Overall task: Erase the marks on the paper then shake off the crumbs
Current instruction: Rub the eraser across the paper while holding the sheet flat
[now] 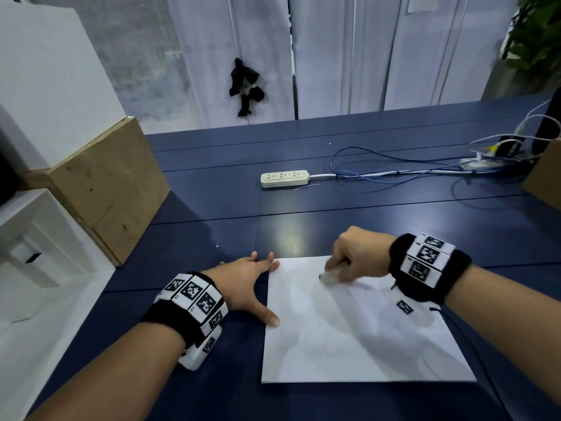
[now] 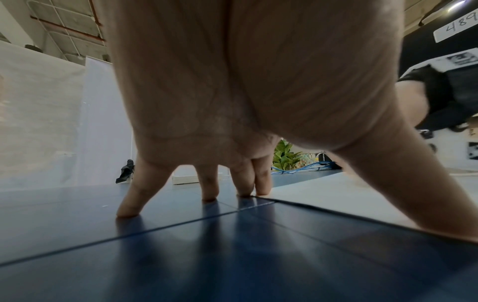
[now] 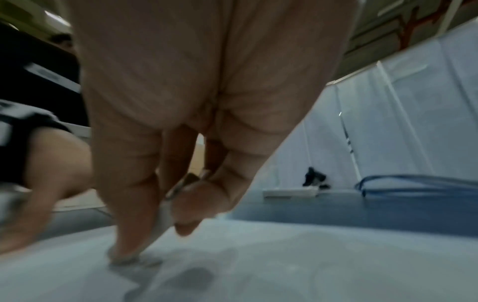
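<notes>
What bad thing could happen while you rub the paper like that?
The paper might slide or crumple: the left hand only touches its left edge with a fingertip and thumb, mostly resting on the table. The right hand pinches the eraser and rubs near the top edge, so hard rubbing there could wrinkle or tear the sheet.

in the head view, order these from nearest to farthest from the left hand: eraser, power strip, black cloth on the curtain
From the left hand:
1. Eraser, just right, on the paper.
2. Power strip, farther back on the table.
3. Black cloth, hanging beyond the table.
</notes>
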{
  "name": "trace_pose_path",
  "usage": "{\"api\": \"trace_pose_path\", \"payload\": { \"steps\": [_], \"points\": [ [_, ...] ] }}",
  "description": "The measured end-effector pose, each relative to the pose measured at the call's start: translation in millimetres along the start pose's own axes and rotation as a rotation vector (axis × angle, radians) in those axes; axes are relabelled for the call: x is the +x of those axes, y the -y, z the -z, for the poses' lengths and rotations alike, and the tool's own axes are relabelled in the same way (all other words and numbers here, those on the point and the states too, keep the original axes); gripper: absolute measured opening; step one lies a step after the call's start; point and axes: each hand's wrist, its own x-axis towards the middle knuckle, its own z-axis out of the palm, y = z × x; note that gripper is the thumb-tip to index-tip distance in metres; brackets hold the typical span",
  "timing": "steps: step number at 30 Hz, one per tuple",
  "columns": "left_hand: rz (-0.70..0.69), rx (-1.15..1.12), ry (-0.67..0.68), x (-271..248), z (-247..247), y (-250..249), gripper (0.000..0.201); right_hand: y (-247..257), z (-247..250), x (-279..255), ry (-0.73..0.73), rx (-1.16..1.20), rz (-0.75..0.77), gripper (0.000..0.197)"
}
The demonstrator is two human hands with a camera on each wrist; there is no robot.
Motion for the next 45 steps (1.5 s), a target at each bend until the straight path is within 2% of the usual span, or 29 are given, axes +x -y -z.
{"api": "trace_pose_path", "payload": {
  "steps": [2,3,6,9,12,15,19,21,23,26,27,30,32,34,38,42,45],
  "points": [
    [-0.001,0.003,-0.001,0,0,0,0.144,8,-5,-10,0.113,0.019,0.038,0.027],
    [-0.002,0.002,-0.003,0,0,0,0.144,9,-5,-9,0.109,0.018,0.041,0.028],
    [-0.003,-0.001,-0.005,1,-1,0,0.146,-3,2,8,-0.082,-0.027,-0.004,0.026],
    [-0.007,-0.001,-0.007,0,-1,1,0.145,-13,9,12,-0.123,-0.046,-0.063,0.031],
    [-0.012,-0.003,-0.012,1,-1,1,0.144,-10,2,0,-0.031,0.010,0.010,0.046],
    [-0.015,0.001,-0.010,2,-1,1,0.144,-3,-3,-9,0.087,0.081,0.013,0.034],
    [-0.023,0.002,-0.007,0,-1,0,0.144,-11,4,5,-0.083,0.035,-0.036,0.025],
    [-0.024,0.002,-0.005,0,0,-1,0.145,-13,4,7,-0.119,0.024,-0.050,0.023],
    [-0.021,0.004,0.000,0,0,-1,0.145,-10,1,-2,-0.059,0.053,-0.036,0.021],
    [-0.025,-0.002,-0.001,-1,1,-1,0.144,5,-4,-17,0.122,0.085,0.014,0.024],
    [-0.024,-0.005,-0.001,-2,1,-2,0.144,5,-3,-16,0.124,0.075,0.010,0.025],
    [-0.021,0.006,0.003,-3,2,-3,0.143,-5,7,-1,-0.044,0.018,-0.050,0.023],
    [-0.014,0.011,0.009,-5,2,-4,0.142,-12,10,6,-0.107,-0.010,-0.065,0.022],
    [-0.018,0.014,0.008,-5,2,-5,0.141,-13,6,1,-0.086,0.013,-0.041,0.018],
    [-0.011,0.010,0.012,-5,3,-4,0.140,1,-1,-15,0.073,0.065,0.010,0.015],
    [-0.012,0.009,0.013,-4,2,-4,0.142,-12,8,0,-0.049,0.030,-0.089,0.019],
    [-0.015,0.001,0.011,-4,2,-3,0.142,-14,8,-1,-0.089,0.024,-0.093,0.016]
  ]
}}
